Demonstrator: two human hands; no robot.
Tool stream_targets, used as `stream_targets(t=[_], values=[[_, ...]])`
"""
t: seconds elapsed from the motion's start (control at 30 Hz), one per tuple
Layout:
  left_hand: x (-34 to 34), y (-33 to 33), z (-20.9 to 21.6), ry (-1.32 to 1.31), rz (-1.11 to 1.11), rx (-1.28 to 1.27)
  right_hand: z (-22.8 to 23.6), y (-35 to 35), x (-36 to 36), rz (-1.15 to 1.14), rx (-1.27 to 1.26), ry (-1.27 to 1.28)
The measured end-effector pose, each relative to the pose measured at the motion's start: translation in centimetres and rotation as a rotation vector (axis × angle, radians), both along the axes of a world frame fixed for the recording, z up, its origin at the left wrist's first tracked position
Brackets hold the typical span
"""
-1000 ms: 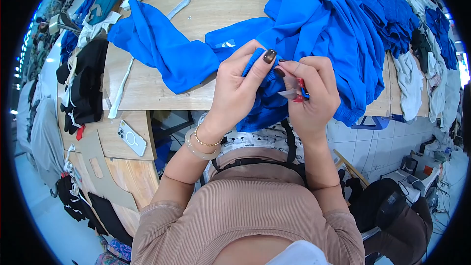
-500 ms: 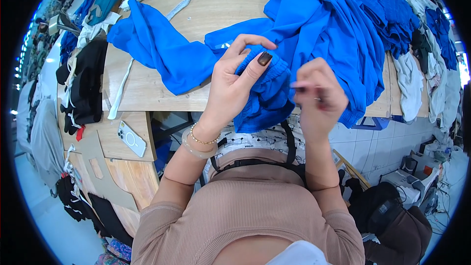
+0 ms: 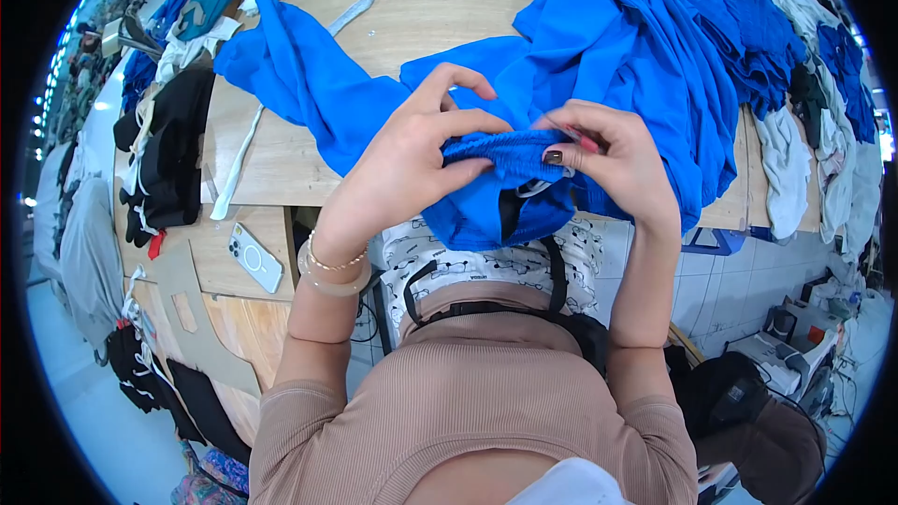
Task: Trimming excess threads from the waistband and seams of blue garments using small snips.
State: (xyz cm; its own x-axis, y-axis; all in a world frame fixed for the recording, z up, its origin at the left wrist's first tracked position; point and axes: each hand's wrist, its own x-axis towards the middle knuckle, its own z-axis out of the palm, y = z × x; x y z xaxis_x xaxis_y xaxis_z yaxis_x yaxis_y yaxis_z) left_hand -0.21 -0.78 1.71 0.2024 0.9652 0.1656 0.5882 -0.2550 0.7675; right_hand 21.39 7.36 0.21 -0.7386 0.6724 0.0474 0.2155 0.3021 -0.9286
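Both hands are on a gathered, elastic-looking edge of a blue garment [image 3: 510, 161], just off the table's near edge. My left hand [image 3: 398, 150] pinches this edge between thumb and index finger, with the other fingers lifted. At the opposite end of the edge, my right hand [image 3: 631, 164] presses its dark-nailed thumb against the fabric. A small red thing [image 3: 587, 142] shows in the right hand's fingers; its kind is mostly hidden. The cuff opening below shows a dark inside and a pale strand. The garment's cloth [image 3: 313, 84] spreads out across the table to the left.
More blue clothing [image 3: 636, 65] is heaped on the table [image 3: 430, 9] at the right. To the left lie a phone [image 3: 254, 258], folded black clothes [image 3: 173, 150], a white strip [image 3: 238, 164] and a cardboard template [image 3: 192, 313]. White garments [image 3: 784, 168] hang over the right edge.
My right hand has moved in from the right and taken hold of the gathered edge. My left hand has shifted slightly left, and the edge now lies stretched sideways between both hands.
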Motion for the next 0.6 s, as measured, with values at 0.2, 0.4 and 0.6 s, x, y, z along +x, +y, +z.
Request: stream_targets(t=[0.2, 0.4, 0.6], values=[[1.5, 0.2, -3.1, -0.025, 0.468, 0.594, 0.2, -5.4, -0.9, -0.146, 0.636, 0.021], [1.8, 0.4, -5.0, -0.205, 0.624, 0.762, -0.4, -6.2, -1.0, -0.18, 0.284, 0.198], [2.0, 0.5, -4.7, -0.196, 0.624, 0.759, 0.8, -4.9, -3.8, -0.379, 0.351, 0.348]])
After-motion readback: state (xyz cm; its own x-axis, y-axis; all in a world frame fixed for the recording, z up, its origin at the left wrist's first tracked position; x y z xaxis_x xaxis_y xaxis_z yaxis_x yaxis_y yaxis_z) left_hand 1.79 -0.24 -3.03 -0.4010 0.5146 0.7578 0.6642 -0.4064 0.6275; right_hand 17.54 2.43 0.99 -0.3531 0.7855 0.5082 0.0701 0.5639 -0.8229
